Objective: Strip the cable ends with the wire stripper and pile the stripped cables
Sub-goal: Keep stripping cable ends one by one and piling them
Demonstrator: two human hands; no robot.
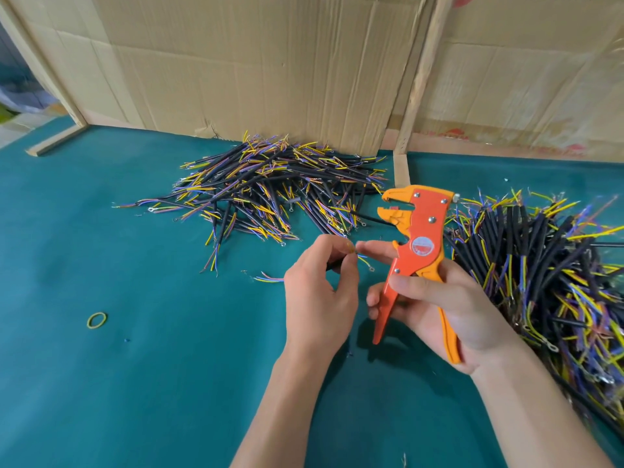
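My right hand (439,305) grips the handles of an orange wire stripper (417,244), held upright with its jaws pointing left and nothing in them. My left hand (319,292) pinches a short black cable (363,260) near its end, where thin yellow and blue wires and a small ring terminal stick out toward the right index fingertip. A pile of black cables (270,190) with coloured wire ends lies at the back centre. A second, larger heap of cables (547,275) fills the right side.
Green table mat (135,366) covers the surface. A yellow rubber band (97,320) lies at the left. One loose wire piece (270,278) lies just left of my left hand. Cardboard sheets (270,62) and wooden posts (418,79) wall off the back.
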